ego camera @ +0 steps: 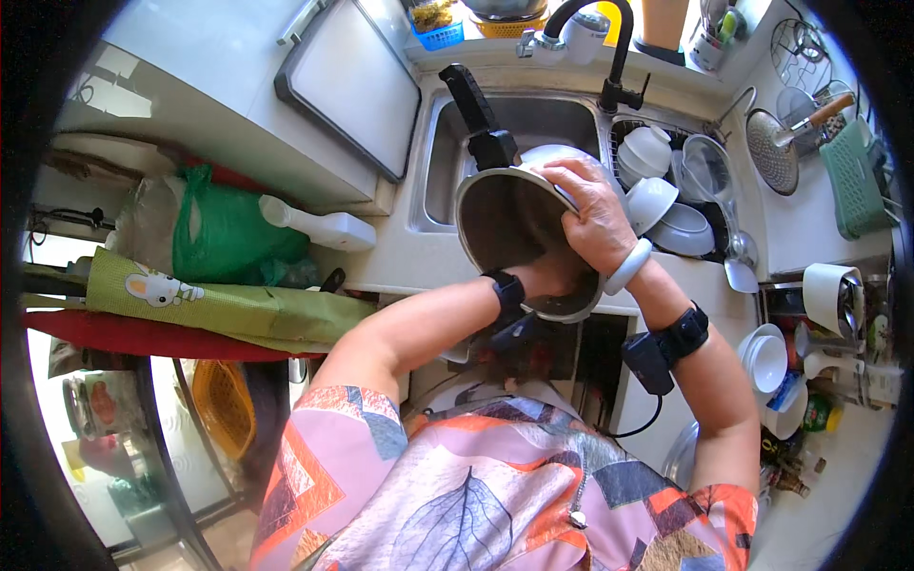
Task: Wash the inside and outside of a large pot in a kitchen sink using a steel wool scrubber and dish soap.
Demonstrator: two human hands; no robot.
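Observation:
A deep metal pot (500, 221) is tilted over the near edge of the steel sink (439, 178), its mouth facing me. Its long black handle (475, 103) points to the far left across the basin. My right hand (589, 203) grips the pot's rim on the right, thumb at the rim and fingers over the outer side. Inside the pot is my left hand (550, 275), low against the inner wall. Shadow blurs its fingers, so I cannot tell whether it holds anything.
A black faucet (620, 64) rises behind the sink. White bowls (653, 203) fill a rack on the right, beside a ladle (741, 275). A cutting board (350, 86) leans at left, near a white plastic bottle (343, 230) and a green bag (228, 235).

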